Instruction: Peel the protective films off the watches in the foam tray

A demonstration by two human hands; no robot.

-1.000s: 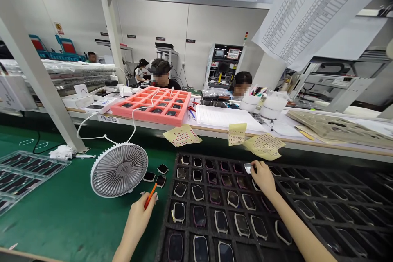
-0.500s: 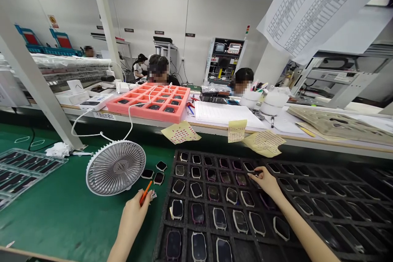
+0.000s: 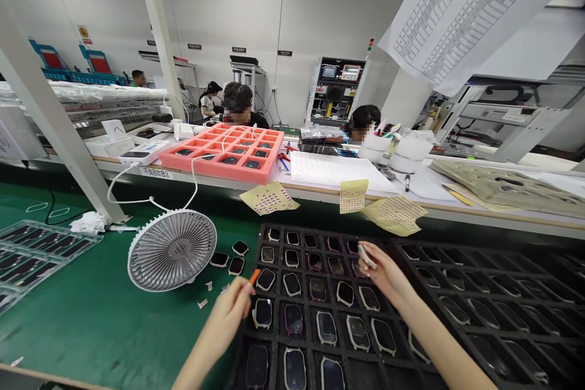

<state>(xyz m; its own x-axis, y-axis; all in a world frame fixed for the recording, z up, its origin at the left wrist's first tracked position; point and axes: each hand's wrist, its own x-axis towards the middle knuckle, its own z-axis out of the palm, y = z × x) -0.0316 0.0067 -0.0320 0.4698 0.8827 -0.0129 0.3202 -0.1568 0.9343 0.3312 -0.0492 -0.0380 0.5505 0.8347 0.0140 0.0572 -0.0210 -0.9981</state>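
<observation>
A small pale-framed smartwatch body (image 3: pixel 367 256) is pinched in the fingers of my right hand (image 3: pixel 387 273), just above the upper part of the black foam tray (image 3: pixel 304 312). My left hand (image 3: pixel 234 306) is closed around a slim orange stick-like tool (image 3: pixel 255 276), whose exact kind I cannot make out. Its tip points up at the tray's left edge. Rows of smartwatch bodies with dark screens lie in the tray's compartments. Three more watch bodies (image 3: pixel 236 265) rest on the green mat left of the tray. Small white scraps (image 3: pixel 203 303) lie beside my left hand.
A grey fan (image 3: pixel 176 250) stands on the green mat (image 3: pixel 109 335). Another black tray (image 3: pixel 493 274) of watches adjoins on the right. Behind, a shelf carries a pink foam tray (image 3: pixel 205 167) and papers (image 3: pixel 338 170). Yellow sticker sheets (image 3: pixel 269 198) hang from its edge. Several people sit beyond.
My right hand has lifted a watch body from its compartment and moved left with it. My left hand has moved right to the tray's edge with the orange tool, uncovering white scraps.
</observation>
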